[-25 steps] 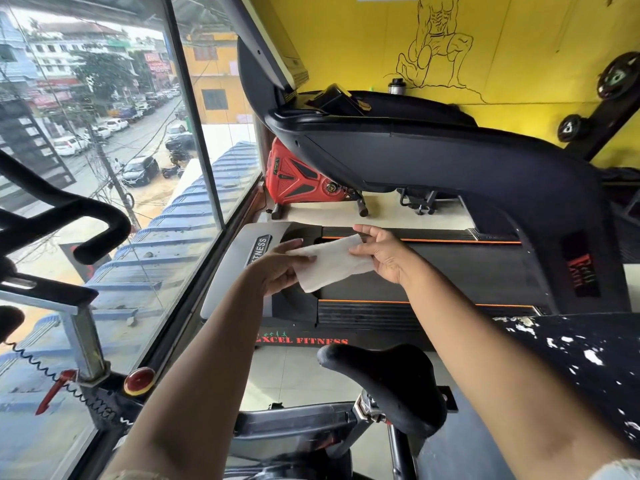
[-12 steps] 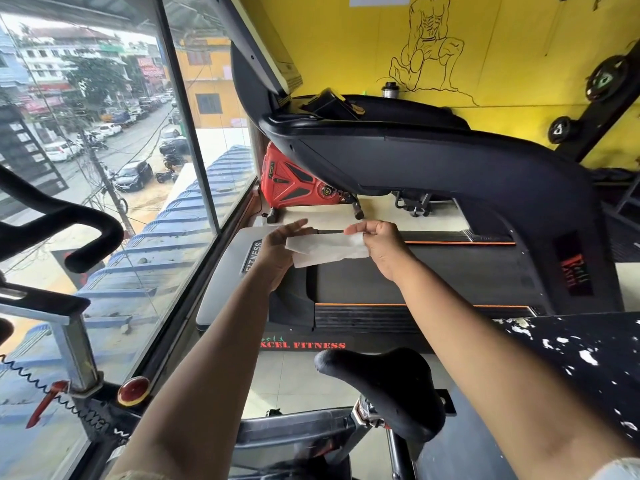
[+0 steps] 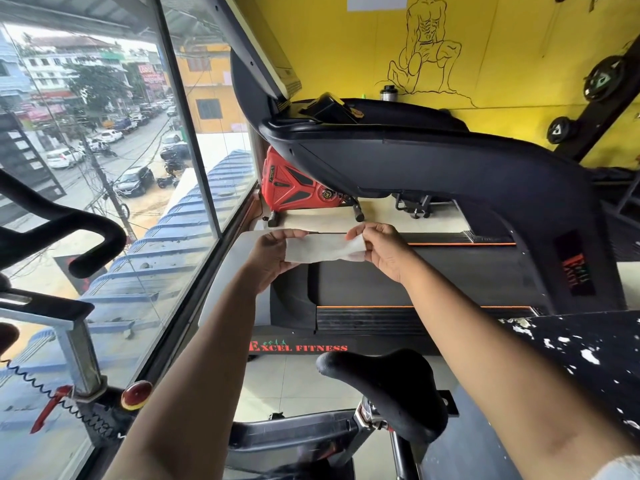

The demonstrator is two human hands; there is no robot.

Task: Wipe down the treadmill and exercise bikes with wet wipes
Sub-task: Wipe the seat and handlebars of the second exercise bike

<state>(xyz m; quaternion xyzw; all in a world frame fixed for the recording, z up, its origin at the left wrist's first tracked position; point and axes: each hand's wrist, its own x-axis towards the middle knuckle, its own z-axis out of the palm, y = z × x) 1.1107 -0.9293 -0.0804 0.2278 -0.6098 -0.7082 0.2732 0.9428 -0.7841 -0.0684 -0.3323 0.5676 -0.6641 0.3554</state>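
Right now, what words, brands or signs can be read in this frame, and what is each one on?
"EXCEL FITNESS": red letters on the treadmill, along its rear edge.
Red lettering on the upright of the treadmill: too distorted to read.
Emblem on the red machine: too small to read.
The street signs outside the window: too small to read.

Left hand [image 3: 273,258], right hand [image 3: 384,251], forearms bare; pale sleeve hem [image 3: 621,466] on right arm
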